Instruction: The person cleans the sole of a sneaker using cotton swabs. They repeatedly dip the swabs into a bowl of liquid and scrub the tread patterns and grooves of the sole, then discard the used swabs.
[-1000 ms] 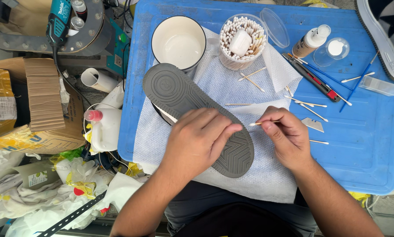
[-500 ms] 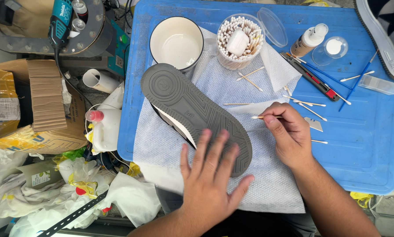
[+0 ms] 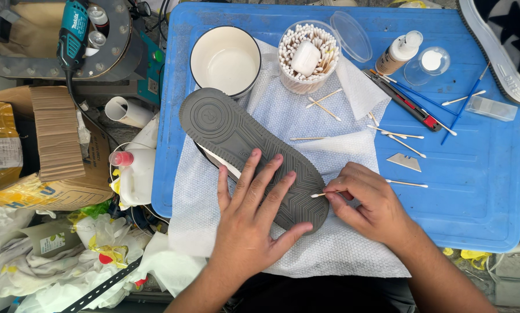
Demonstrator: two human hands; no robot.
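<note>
Shoe (image 3: 237, 136), sole up on cloth (image 3: 306, 116) on blue counter (image 3: 474, 174), long axis upper-L to lower-R; L hand (image 3: 249, 223) flat on toe end, fingers spread; R hand (image 3: 367, 203) grip pinched on cotton swab (image 3: 319, 195), tip at sole's R toe edge.

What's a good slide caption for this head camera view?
Left hand steadies upturned shoe; right hand works cotton swab along sole.

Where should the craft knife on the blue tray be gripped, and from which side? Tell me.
Grip the craft knife around its dark handle, near the middle, coming from above with fingers across its width. It lies flat and diagonal on the blue tray, red end lower right. Blue sticks lie close along one side, so pinch carefully.
</note>
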